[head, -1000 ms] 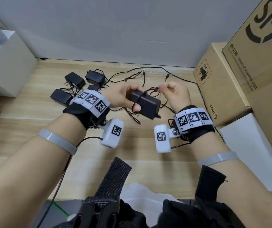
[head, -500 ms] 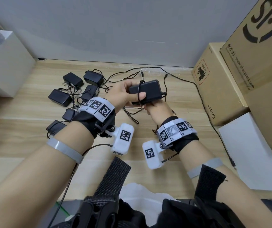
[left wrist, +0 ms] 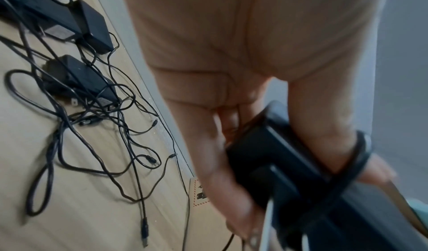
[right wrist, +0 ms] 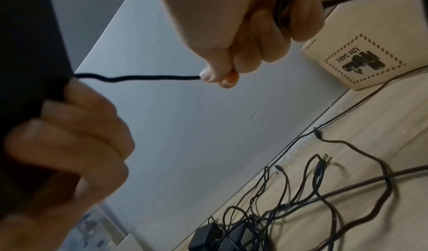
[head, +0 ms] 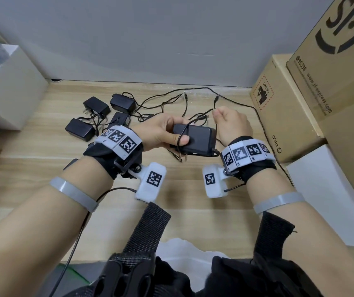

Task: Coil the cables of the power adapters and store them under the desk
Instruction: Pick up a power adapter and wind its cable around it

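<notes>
My left hand [head: 163, 133] grips a black power adapter [head: 195, 139] above the wooden surface, thumb pressed over a loop of its thin black cable [head: 181, 136]. In the left wrist view the cable [left wrist: 356, 156] crosses the adapter [left wrist: 273, 163] and the thumb. My right hand [head: 220, 114] is just right of and behind the adapter, fingers curled, pinching the cable. The right wrist view shows the cable [right wrist: 139, 77] stretched taut from the adapter [right wrist: 25, 53] to the pinching fingertips [right wrist: 220, 75]. Several more adapters [head: 79, 129] lie at the left with tangled cables [head: 167, 101].
Two cardboard boxes [head: 283, 116] [head: 343, 78] stand at the right, with a white board [head: 321, 200] below them. A white box [head: 9, 86] stands at the far left. A grey wall [head: 150, 39] closes off the back. One long cable [head: 263, 125] runs beside the boxes.
My right hand has come up from under the adapter to its right rear side, drawing the cable along. The adapter in my left hand has dropped slightly lower.
</notes>
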`<state>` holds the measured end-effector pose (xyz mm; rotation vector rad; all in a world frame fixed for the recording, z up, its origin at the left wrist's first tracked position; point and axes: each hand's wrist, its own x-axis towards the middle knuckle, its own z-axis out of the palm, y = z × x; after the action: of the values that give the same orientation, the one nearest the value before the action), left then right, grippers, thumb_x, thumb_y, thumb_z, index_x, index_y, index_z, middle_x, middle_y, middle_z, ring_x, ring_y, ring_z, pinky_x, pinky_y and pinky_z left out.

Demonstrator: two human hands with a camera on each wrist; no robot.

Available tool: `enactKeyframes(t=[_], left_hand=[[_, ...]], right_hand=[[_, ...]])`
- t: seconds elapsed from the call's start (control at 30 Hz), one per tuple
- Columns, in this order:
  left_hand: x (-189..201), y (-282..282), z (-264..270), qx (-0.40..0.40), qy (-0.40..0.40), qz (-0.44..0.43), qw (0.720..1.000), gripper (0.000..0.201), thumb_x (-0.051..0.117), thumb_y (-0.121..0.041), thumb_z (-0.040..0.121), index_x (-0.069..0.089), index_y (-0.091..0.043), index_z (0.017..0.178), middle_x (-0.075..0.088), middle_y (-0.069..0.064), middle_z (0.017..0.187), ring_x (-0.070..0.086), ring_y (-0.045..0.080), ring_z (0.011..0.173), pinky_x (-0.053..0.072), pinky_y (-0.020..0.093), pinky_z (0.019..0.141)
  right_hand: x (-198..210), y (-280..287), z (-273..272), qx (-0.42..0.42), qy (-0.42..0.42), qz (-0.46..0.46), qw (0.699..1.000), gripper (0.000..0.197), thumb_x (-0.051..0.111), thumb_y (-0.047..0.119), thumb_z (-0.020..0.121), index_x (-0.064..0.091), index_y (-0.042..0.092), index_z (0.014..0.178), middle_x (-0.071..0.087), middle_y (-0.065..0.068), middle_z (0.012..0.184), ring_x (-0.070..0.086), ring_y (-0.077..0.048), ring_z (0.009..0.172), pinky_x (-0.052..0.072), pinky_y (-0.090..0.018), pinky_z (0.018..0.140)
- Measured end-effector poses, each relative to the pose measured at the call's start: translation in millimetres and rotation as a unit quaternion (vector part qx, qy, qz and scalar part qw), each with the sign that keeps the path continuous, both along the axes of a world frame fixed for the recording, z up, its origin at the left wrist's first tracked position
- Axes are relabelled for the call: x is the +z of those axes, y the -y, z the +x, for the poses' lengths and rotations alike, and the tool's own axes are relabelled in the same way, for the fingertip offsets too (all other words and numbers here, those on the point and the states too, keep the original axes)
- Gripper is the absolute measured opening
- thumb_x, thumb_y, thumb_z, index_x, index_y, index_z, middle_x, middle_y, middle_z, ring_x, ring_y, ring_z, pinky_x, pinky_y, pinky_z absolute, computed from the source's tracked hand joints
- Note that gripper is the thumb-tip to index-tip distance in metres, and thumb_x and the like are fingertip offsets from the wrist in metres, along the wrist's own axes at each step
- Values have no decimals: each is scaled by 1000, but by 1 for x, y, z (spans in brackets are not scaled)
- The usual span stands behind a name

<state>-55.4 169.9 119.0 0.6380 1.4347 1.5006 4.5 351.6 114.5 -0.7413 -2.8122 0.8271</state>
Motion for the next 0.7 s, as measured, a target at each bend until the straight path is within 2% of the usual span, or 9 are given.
enactKeyframes(t=[0.07, 0.13, 0.2, 0.23, 0.3, 0.4, 0.5, 0.6, 0.7], left_hand=[[4, 0, -1, 24, 11, 32, 999, 73, 89, -37, 43, 57, -6, 101, 71, -2, 75, 68, 11, 65, 55, 20, 55], [7, -3, -3, 83, 46, 67, 993, 71, 89, -31, 45, 58, -5, 103, 71, 0, 79, 68, 13, 70, 57, 25, 59], [6, -8, -4, 161, 69, 68, 982, 49, 85, -15, 57, 60, -6, 98, 70, 1, 78, 67, 14, 71, 59, 31, 64], [6, -12, -4, 199, 67, 55, 976, 31, 77, -8, 69, 60, -7, 96, 70, 1, 76, 67, 13, 70, 60, 31, 66], [5, -18, -3, 251, 54, 22, 966, 11, 62, -2, 84, 59, -7, 93, 67, 2, 77, 66, 11, 67, 59, 28, 62], [2, -19, -4, 290, 35, -16, 956, 9, 63, -6, 85, 57, -6, 92, 59, 7, 84, 63, 13, 69, 56, 22, 53], [0, -17, -7, 311, -9, -63, 948, 13, 68, -13, 83, 58, -11, 91, 56, 6, 85, 58, 10, 66, 49, 17, 47], [0, -13, -13, 332, -42, -84, 939, 14, 69, -13, 82, 56, -16, 84, 55, 1, 81, 57, 8, 63, 48, 16, 48], [2, -9, -16, 325, -74, -102, 937, 14, 69, -13, 81, 57, -17, 86, 56, -3, 75, 57, -1, 51, 49, 16, 49]], right_hand=[[-3, 7, 0, 23, 16, -14, 1000, 30, 38, 33, 97, 57, 13, 84, 61, -9, 82, 53, -31, 79, 41, -35, 69], [-8, 18, 1, 47, 60, -35, 996, 22, 39, 23, 95, 58, 19, 86, 59, -8, 86, 53, -30, 81, 44, -36, 74], [-14, 28, 1, 85, 93, -51, 991, 24, 35, 26, 95, 55, 20, 84, 61, -13, 92, 56, -33, 87, 44, -37, 76], [-16, 33, 1, 106, 105, -59, 987, 27, 33, 30, 96, 54, 18, 84, 61, -15, 93, 57, -34, 90, 45, -38, 78], [-16, 41, 3, 144, 119, -83, 979, 33, 31, 34, 98, 49, 14, 78, 58, -12, 82, 56, -30, 85, 45, -39, 81], [-11, 49, 5, 190, 114, -106, 969, 39, 32, 31, 99, 38, 20, 62, 46, 0, 63, 49, -23, 76, 39, -33, 74], [-8, 50, 7, 214, 105, -113, 965, 38, 35, 26, 98, 42, 14, 64, 50, -4, 66, 48, -23, 72, 39, -33, 71], [-10, 53, 10, 237, 96, -102, 961, 36, 37, 25, 97, 41, 15, 63, 46, 0, 61, 42, -17, 60, 40, -34, 70], [-13, 54, 12, 243, 101, -97, 960, 40, 37, 28, 97, 41, 14, 61, 52, -9, 67, 46, -22, 64, 40, -35, 69]])
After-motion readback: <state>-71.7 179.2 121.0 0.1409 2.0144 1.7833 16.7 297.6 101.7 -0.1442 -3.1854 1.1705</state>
